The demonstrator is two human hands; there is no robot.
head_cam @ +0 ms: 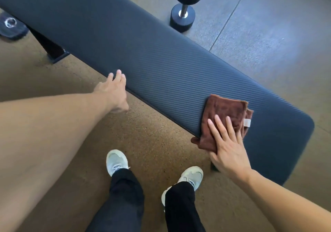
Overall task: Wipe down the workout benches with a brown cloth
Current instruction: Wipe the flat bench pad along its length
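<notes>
Flat hand on brown cloth (226,119) at the table's (143,52) near edge.
Right hand (228,148) presses the cloth; left hand (114,90) rests fingers on the edge, further left.

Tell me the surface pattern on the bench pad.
The bench pad is dark blue-grey with fine diagonal ribbing, clearest in the head view near the brown cloth.

arms (53,124): bare, sleeveless | trousers (123,201): black | sneakers (116,161): pale grey-white
</notes>
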